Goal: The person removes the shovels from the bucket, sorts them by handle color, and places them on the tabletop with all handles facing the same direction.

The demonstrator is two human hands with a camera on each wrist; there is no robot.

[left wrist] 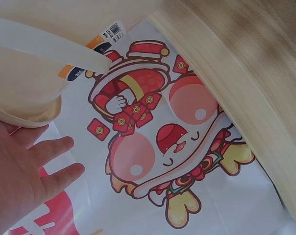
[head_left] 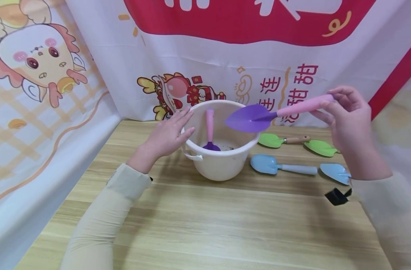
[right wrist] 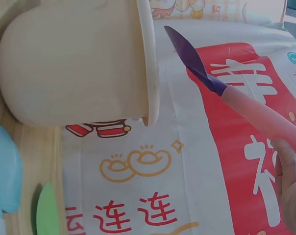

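Observation:
My right hand (head_left: 352, 116) pinches the pink handle of a purple-bladed garden trowel (head_left: 250, 119), which hangs level above the right side of a cream bucket (head_left: 222, 167). In the right wrist view the trowel (right wrist: 253, 110) is apart from the bucket's rim (right wrist: 150, 63). My left hand (head_left: 166, 133) rests with straight fingers on the bucket's left rim; in the left wrist view its fingers (left wrist: 55, 152) spread beside that rim. Inside the bucket stands a second tool with a pink handle (head_left: 210, 123) and purple blade, leaning upright, with dark specks at the bottom.
Right of the bucket lie a green trowel (head_left: 271, 140) with a wooden handle, another green blade (head_left: 321, 148), a blue shovel (head_left: 264, 164) and a second blue one (head_left: 335, 172) partly hidden by my right arm. A printed cloth (head_left: 198, 45) hangs behind the wooden table (head_left: 225, 225).

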